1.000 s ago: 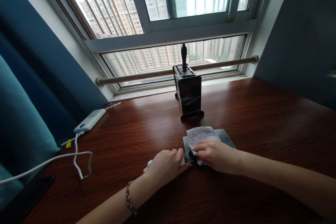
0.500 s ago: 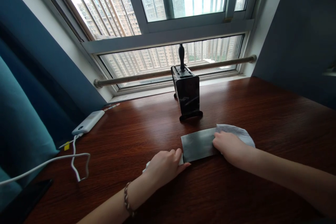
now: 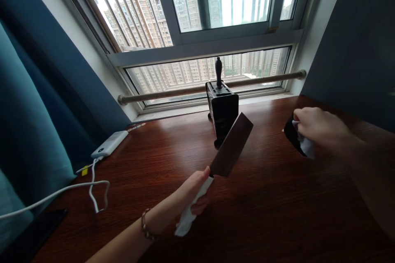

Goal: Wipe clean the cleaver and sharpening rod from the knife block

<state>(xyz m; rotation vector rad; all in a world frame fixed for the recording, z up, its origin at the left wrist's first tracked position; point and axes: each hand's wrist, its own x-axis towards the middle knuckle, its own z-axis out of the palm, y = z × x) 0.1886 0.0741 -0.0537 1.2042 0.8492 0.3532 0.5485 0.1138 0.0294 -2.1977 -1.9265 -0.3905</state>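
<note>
My left hand is closed around the handle of a kitchen cleaver. A white tissue or cloth lies along that handle, under my fingers. The broad blade tilts up and away to the right, its tip overlapping the lower part of a black knife block in view. Off to the right, my right hand, smeared by motion, grips a bunched cloth with a black part and a pale grey part. Its fingers are curled over the cloth, apart from the blade.
One black handle stands up from the knife block, near the window rail. On the left of the wooden table lie a white power bank, a white cable and a dark flat object.
The cleaver, flat near the table before, is now raised and turned upward. My right hand has left the blade and swung right with the cloth, whose black side now shows.
</note>
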